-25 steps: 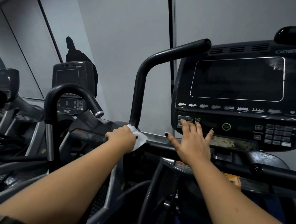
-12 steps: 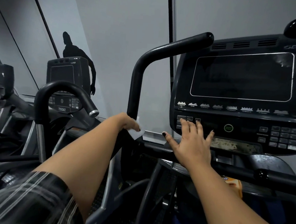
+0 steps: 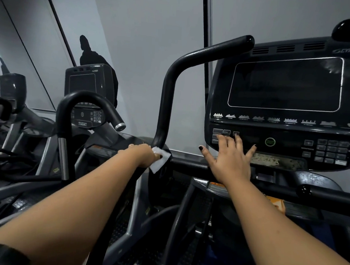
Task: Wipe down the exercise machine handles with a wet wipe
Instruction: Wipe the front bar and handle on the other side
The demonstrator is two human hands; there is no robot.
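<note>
One white wipe [image 3: 160, 159] sits at base of the black handle [image 3: 167, 103], pinched against it by L hand [image 3: 143, 155]. R hand [image 3: 233, 160], fingers spread flat, rests on console [image 3: 285, 81] lower edge, fingertips at the btns, apart from L.

Dim, cool light; wide-angle bending at edges; faint screen glare.

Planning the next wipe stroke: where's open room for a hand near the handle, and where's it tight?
Open: the gap between the upright handle and the left edge of the console, and along the handle's upper run. Tight: the handle base, where the left hand grips the wet wipe, and the console's lower edge under the right hand.
</note>
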